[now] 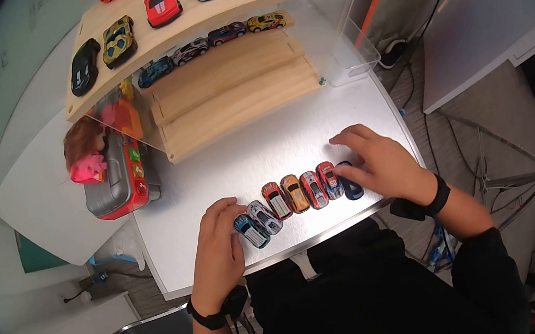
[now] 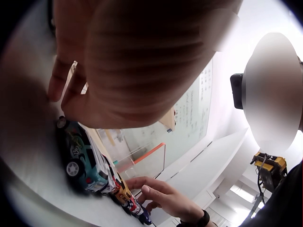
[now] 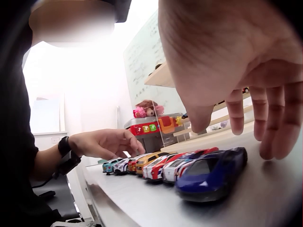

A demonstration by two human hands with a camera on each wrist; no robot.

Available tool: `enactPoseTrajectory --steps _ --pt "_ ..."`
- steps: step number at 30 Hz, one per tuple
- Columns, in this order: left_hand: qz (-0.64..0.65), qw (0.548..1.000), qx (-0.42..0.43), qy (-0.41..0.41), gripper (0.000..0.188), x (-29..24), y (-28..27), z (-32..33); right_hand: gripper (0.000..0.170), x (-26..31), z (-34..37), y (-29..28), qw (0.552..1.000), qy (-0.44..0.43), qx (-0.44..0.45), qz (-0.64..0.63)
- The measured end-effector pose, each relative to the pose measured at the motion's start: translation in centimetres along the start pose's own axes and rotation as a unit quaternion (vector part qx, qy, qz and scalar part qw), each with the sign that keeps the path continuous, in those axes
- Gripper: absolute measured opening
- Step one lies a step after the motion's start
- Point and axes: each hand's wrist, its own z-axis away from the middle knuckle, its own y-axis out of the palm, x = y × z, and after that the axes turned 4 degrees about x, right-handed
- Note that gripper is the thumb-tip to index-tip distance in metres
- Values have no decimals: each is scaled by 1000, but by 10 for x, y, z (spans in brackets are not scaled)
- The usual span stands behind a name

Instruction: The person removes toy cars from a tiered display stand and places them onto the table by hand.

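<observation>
L hand [image 1: 216,250] & R hand [image 1: 384,164] were spread by toy cars [image 1: 295,194]; prob. light, stiff, slick, best gripped at sides.

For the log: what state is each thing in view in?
Left hand: fingers relaxed, beside the teal car
Right hand: fingers extended, near the dark blue car; contact unclear
Row of seven toy cars: upright, side by side on the table
Upper-board cars: upright, spaced apart
Four lower cars: upright, lined up beneath that board
Grey case: latched or not, cannot tell
</observation>
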Motion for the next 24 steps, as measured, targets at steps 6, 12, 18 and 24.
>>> enactPoseTrajectory --steps 6,12,18,24 --pt "3 998 -66 19 50 -4 -13 -17 33 -32 -55 4 994 -37 -76 -72" --pt "-53 988 -137 51 47 -2 -41 -77 23 -47 -106 27 972 -40 -72 -220" --pt "-245 940 -194 133 42 16 -82 -159 17 -58 -102 29 954 -54 -53 -289" --pt "-449 884 -131 -26 49 37 -103 -221 20 -63 -105 28 939 -86 -43 -331"
